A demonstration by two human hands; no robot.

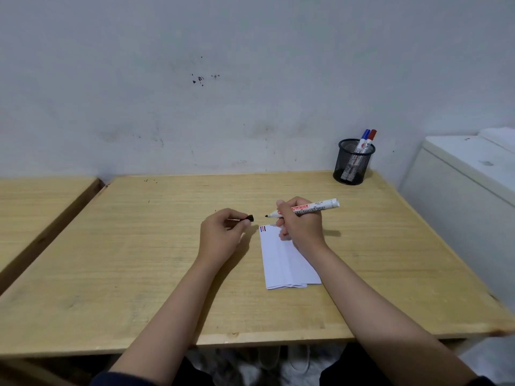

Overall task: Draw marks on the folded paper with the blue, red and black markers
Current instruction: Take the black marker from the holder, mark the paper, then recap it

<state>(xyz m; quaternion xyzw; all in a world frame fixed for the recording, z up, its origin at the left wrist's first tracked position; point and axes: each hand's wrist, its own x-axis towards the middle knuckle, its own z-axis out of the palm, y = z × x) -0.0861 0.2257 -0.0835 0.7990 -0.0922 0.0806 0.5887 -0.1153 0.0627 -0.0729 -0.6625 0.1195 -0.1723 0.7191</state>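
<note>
The wooden bench [139, 260] carries every item of the task. It abuts a pale wall, with a second wooden surface at its left and a white cabinet [459, 185] at its right.

The folded paper [281, 263] lies flat near the bench centre, long axis running away from the person, directly under the working hand so that the nib reaches it with little travel. Short blue and red marks, with a dark line beside them, show at its far left corner [262, 228].

The black mesh pen holder [353, 162] stands at the far right corner of the bench, well apart from the paper. The blue marker [364, 137] and the red marker [370, 138] stand capped in it, leaning right. Judged from this, both colours are finished and stowed.

The right hand [301, 227] holds the uncapped black marker [303, 208] just above the far end of the paper. Its grip is pressed together around the barrel. The marker lies nearly level, nib pointing left toward the cap. The forearm crosses the right part of the paper.

The left hand [223, 235] hovers left of the paper, grip pinching the black cap [246, 218] between thumb and fingertips, open end facing the nib. Cap and nib are near but apart. The alignment suggests capping or uncapping; which cannot be told.
</note>
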